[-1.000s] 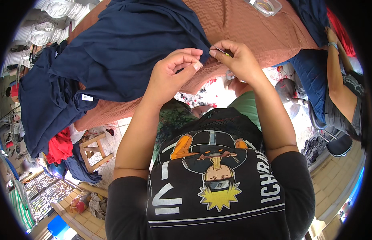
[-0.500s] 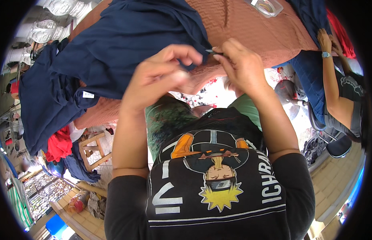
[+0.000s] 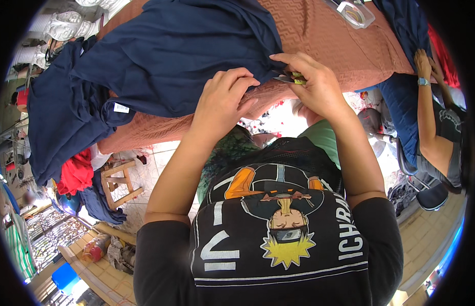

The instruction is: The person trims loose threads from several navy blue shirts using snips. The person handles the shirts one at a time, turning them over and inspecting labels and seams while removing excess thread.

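Between our two hands, a broad navy cloth [image 3: 171, 56] lies across a surface [image 3: 339, 56] covered in brown, patterned fabric; the cloth spreads to the left and hangs over the near edge, where a white label [image 3: 121, 108] shows on it. Our right hand [image 3: 319, 81] has its fingers closed around a small pointed tool [image 3: 298, 77], dark at the tip with a yellow-green part, and its index finger reaches out to the cloth's right-hand edge. Our left hand [image 3: 222, 102] is just to the left of it, at the cloth's near edge, with the fingers loosely curled and the thumb a little apart; we cannot tell whether they grip any of the fabric. At the far right of the surface, well apart from our hands, sits a clear plastic tub [image 3: 369, 18]; a pale yellowish ring shape shows inside it, too small to name. At lower left, a rounded container [image 3: 96, 247] with red showing on it lies beside a crumpled greyish cloth [image 3: 120, 255], and below them is a blue container [image 3: 66, 278] whose contents we cannot make out. At the right, a co-worker's hand [image 3: 422, 64], wearing a watch, rests on dark blue fabric [image 3: 400, 25].
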The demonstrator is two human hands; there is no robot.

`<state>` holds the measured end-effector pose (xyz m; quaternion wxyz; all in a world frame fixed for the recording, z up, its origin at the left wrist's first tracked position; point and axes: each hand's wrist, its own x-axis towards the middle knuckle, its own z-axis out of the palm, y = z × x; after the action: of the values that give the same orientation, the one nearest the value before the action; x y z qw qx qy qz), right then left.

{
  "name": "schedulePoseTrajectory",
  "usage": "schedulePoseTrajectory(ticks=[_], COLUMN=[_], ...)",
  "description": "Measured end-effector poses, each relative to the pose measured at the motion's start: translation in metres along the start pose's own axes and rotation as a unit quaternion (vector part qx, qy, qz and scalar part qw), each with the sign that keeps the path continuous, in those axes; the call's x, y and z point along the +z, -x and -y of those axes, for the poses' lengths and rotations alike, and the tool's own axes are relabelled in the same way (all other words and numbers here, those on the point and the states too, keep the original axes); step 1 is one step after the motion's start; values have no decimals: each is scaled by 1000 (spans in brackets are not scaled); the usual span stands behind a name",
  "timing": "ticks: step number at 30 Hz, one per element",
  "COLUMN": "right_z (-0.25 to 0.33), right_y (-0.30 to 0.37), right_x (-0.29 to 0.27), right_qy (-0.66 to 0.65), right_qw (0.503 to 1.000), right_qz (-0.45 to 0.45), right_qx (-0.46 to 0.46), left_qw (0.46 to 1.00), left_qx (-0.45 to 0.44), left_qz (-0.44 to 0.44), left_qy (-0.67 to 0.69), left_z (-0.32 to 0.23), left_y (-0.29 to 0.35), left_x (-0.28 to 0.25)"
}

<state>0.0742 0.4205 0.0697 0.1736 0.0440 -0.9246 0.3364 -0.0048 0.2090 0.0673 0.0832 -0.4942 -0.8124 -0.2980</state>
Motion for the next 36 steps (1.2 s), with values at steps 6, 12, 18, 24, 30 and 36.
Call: schedulePoseTrajectory(ticks=[6, 12, 18, 24, 30, 36], right_z=[16, 9, 14, 12, 13, 15], right_y=[14, 31, 29, 26, 25, 10], right_x=[2, 23, 30, 37, 33, -4], right_qy=[-81, -61, -37, -31, -17, -56], right_qw=[994, 998, 999, 998, 998, 988], right_qz=[-48, -7, -18, -47, -52, -139], right_qx=[63, 15, -10, -38, -32, 33], left_qw=[997, 991, 981, 982, 991, 939], left_qx=[-42, -95, -132, -126, 10, 109], left_qz=[-54, -27, -9, -14, 27, -90], left_qy=[-21, 92, 145, 141, 128, 312], left_z=[1, -5, -5, -8, -8, -22], left_y=[14, 19, 22, 20, 4, -20], left_x=[10, 10, 13, 11, -25, -107])
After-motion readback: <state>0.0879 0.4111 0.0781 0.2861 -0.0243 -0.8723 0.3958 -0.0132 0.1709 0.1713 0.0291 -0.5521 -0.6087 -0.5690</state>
